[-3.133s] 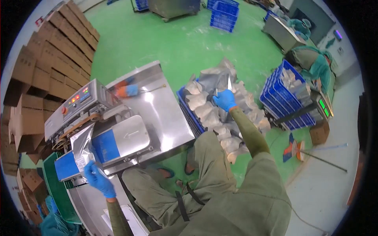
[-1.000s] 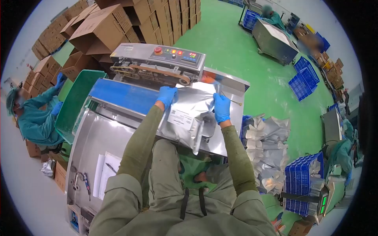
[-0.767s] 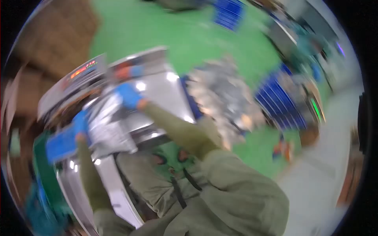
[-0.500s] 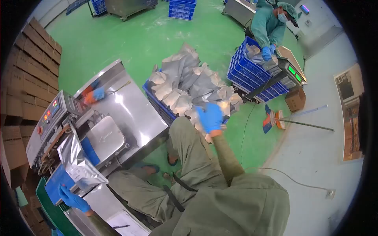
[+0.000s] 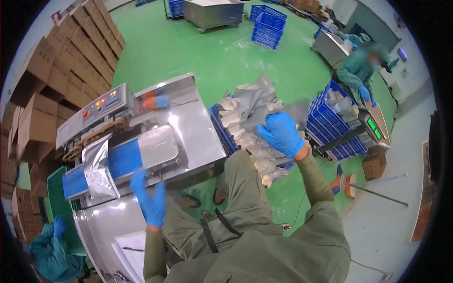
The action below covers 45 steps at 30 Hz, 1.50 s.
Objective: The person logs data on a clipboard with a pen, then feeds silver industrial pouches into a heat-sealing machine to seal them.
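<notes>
My right hand (image 5: 281, 135), in a blue glove, is closed above a blue crate heaped with open-mouthed silver foil pouches (image 5: 245, 101). A grey foil pouch (image 5: 298, 113), smeared by motion, extends from behind its fingers. My left hand (image 5: 149, 198), also gloved, is open and holds nothing, fingers apart, in front of the band sealer (image 5: 101, 106). A filled-looking foil pouch (image 5: 99, 172) lies across the sealer's blue belt (image 5: 125, 158), its top edge at the sealing head. A metal plate (image 5: 160, 144) sits over the belt's right end.
Stacked cartons (image 5: 80, 47) stand behind the sealer. At right, a co-worker (image 5: 358, 68) bends over a blue crate (image 5: 325, 122) beside a scale display (image 5: 373, 127). Another person (image 5: 54, 254) is low at left, by a green bin (image 5: 59, 207). Papers (image 5: 134, 252) lie on the steel table.
The view has swung left. My left hand has come away from the pouch on the belt, toward my body. My right hand has closed, and a pouch by it moves.
</notes>
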Available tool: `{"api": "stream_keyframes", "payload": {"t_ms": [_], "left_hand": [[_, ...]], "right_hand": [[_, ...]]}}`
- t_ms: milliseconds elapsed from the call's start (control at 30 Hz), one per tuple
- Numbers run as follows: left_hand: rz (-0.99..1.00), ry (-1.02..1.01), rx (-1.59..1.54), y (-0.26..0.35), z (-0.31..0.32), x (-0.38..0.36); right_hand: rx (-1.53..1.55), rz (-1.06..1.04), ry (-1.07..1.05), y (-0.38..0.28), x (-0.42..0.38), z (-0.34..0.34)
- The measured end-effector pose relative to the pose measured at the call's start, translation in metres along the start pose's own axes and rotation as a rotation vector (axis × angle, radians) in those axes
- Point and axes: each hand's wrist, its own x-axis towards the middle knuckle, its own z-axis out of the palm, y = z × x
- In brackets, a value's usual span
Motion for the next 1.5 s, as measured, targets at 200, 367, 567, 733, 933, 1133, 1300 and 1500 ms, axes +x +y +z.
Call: {"api": "stream_keyframes", "payload": {"t_ms": [200,367,567,733,933,1133,1300,1500], "left_hand": [[0.089,-0.139,-0.334,0.034,0.087,0.097],[-0.082,-0.107,-0.385,-0.043,0.027,0.125],[-0.32,-0.269,-0.395,-0.13,0.023,0.085],[-0.142,-0.297,-0.637,-0.095,-0.034,0.122],[0.369,-0.408,0.647,-0.092,-0.087,0.14],[0.082,0.18,-0.369,-0.086,-0.014,0.096],[-0.37,0.176,-0.471,-0.068,-0.002,0.136],[-0.721,0.053,-0.46,-0.191,0.049,0.138]], "right_hand": [[0.207,-0.547,-0.068,-0.168,0.122,-0.063],[0.46,-0.621,0.188,-0.226,0.17,-0.013],[0.724,-0.047,0.479,-0.197,0.143,0.105],[0.642,-0.186,0.249,-0.183,0.154,0.139],[0.318,-0.388,0.227,-0.13,0.131,0.136],[0.969,-0.101,0.359,-0.162,0.11,0.131],[1.238,0.339,0.199,-0.167,0.14,0.141],[1.362,0.552,-0.006,-0.164,0.166,0.235]]}}
